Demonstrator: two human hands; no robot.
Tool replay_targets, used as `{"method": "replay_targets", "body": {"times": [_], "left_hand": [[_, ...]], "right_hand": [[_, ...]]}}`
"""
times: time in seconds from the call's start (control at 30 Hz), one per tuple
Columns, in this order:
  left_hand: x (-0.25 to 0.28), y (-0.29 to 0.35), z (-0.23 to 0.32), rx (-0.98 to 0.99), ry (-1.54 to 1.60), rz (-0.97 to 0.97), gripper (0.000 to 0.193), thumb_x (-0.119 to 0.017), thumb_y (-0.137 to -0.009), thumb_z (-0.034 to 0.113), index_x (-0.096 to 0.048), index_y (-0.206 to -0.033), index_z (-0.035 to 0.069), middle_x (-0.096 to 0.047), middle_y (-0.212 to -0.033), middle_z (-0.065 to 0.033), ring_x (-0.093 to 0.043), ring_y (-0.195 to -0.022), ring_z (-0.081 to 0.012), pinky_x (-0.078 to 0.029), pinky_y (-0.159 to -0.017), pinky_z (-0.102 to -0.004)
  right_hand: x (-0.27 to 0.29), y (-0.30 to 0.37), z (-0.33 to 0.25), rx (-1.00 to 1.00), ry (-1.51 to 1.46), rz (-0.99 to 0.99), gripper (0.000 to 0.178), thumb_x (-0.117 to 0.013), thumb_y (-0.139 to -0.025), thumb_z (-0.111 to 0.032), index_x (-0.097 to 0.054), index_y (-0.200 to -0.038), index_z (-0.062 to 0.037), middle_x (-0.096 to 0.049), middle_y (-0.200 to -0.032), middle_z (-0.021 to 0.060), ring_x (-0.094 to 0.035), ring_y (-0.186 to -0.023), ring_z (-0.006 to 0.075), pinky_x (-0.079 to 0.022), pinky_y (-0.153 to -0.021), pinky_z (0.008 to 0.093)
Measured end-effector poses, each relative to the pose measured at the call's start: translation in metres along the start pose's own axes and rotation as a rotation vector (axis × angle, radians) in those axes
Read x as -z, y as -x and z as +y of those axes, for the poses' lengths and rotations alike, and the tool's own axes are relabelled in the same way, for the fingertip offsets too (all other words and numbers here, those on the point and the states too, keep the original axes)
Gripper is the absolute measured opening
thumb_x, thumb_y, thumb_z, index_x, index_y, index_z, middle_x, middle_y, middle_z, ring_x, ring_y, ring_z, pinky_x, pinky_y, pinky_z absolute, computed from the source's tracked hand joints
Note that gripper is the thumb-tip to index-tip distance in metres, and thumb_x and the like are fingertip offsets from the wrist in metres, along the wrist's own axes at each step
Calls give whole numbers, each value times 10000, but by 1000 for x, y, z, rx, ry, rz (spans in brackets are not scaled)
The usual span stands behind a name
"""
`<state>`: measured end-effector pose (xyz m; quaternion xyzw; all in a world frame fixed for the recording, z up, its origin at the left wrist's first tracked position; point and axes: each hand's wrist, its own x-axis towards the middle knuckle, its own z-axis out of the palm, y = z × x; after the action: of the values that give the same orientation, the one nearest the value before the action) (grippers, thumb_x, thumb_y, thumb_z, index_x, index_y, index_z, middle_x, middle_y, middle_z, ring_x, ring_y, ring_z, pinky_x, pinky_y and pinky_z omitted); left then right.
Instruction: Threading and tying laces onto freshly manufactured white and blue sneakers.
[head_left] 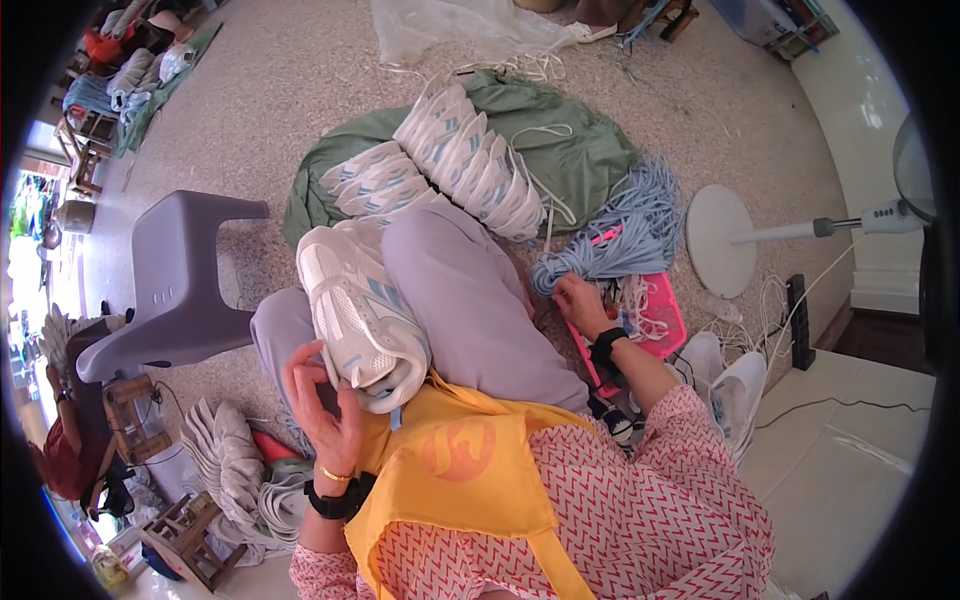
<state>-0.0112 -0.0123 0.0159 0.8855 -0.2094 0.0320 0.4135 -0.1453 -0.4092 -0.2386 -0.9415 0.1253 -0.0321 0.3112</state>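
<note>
A white and light-blue sneaker upper (350, 310) lies along my lap, its heel opening toward me. My left hand (325, 400) is at its near left edge, fingers bent and thumb against the heel collar. To the right of my knee, my right hand (582, 305) has its fingers pinched at the near end of a big bundle of light-blue shoelaces (640, 225). The bundle rests over the far end of a pink basket (663, 300), which holds white laces and small items. The very tips of my right fingers are hard to make out.
Rows of nested white shoe uppers (470, 155) lie on a green cloth (560, 110) beyond my knees. A purple-grey plastic chair (185, 270) stands left, a white fan base (722, 240) right. More uppers (225, 455) and a wooden stool (190, 540) are at lower left. Cords (770, 310) run along the right.
</note>
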Motion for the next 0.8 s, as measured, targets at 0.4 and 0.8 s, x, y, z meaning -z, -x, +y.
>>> {"method": "replay_targets", "body": {"times": [0.4,0.8], "left_hand": [[-1,1,0,26,15,-3,132,-568,-821,-11,-485,-923,-22,-564,-1256,-177,-489,-824,-224,-435,-812,-346],[2,-1,0,21,49,-1,128,-569,-820,-30,-472,-902,-16,-572,-1257,-154,-491,-839,-193,-437,-780,-313]], "right_hand": [[-15,-6,-3,24,73,-66,103,-709,-821,-78,-660,-909,-57,-611,-982,140,-652,-875,388,-530,-737,482],[32,-29,-48,-208,-445,14,80,-687,-911,-49,-629,-902,6,-674,-808,80,-667,-664,167,-528,-610,302]]}}
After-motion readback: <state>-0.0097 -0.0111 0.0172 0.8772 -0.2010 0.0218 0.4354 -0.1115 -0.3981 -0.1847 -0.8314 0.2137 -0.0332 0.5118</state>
